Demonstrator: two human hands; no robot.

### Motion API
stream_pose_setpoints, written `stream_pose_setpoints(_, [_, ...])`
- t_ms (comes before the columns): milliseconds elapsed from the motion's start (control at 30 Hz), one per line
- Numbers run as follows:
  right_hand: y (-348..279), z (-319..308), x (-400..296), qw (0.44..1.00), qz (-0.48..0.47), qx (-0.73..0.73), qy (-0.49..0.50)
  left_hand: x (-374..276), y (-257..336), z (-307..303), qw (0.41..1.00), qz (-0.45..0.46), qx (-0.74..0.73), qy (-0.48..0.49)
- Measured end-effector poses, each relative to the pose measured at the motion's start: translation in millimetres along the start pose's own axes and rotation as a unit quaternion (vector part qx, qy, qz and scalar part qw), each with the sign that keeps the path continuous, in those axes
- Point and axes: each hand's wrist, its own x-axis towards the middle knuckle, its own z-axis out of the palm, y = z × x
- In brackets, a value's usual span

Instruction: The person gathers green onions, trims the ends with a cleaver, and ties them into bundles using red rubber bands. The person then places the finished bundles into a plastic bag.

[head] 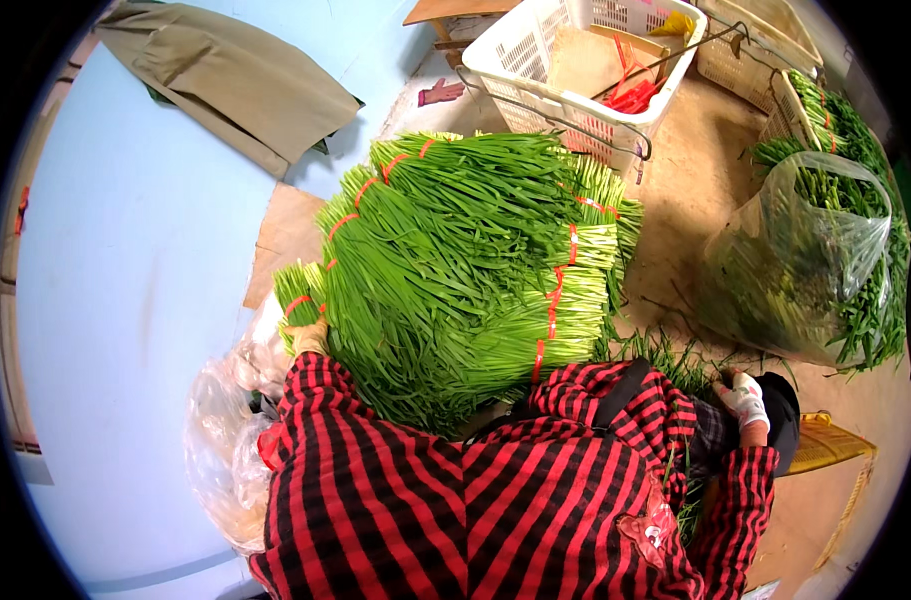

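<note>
A large heap of green garlic chives [440, 247], tied into bundles with red bands, lies before me, pale stem ends facing outward on both sides. My left hand [307, 337], in a light glove, rests against a small banded bundle [296, 300] at the heap's left edge; its fingers are partly hidden, so whether they grip is unclear. My right hand [743, 399], in a white patterned glove, is far to the right, by my dark-clad knee. Its fingertips are near loose green leaves [658, 367], and what they touch cannot be made out.
A white plastic crate [493, 71] with red strips and cardboard stands beyond the heap. A clear plastic bag [800, 262] of greens is at right, near a yellow basket [830, 446]. Clear plastic bags [222, 442] lie at left; brown cloth [238, 75] lies on a blue surface.
</note>
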Motion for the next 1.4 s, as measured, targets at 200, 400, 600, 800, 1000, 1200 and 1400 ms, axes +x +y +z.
stream_pose_setpoints(200, [20, 15, 14, 0.996, -0.049, 0.071, 0.032, 72, -17, 32, 0.991, 0.076, 0.107, -0.015])
stream_pose_setpoints(400, [19, 12, 8, 0.995, -0.025, 0.093, 0.037, 79, 0, 18, 0.998, 0.0, 0.061, 0.0])
stream_pose_setpoints(600, [18, 11, 1, 0.996, -0.031, 0.087, 0.017, -75, 31, -2, 0.996, -0.057, -0.037, 0.06])
stream_pose_setpoints(800, [79, 61, 58, 0.987, -0.149, 0.062, -0.004, -103, 46, -52, 0.995, -0.084, 0.015, 0.042])
stream_pose_setpoints(1000, [33, 34, 37, 0.992, -0.089, 0.091, 0.012, -177, 100, -80, 0.889, 0.377, -0.043, 0.255])
stream_pose_setpoints(1200, [11, 21, 23, 0.989, -0.045, 0.134, 0.032, -281, 131, -46, 0.612, 0.725, -0.239, 0.206])
stream_pose_setpoints(1400, [23, 18, 18, 0.988, -0.054, 0.145, 0.015, -300, 122, -26, 0.56, 0.801, 0.006, 0.211])
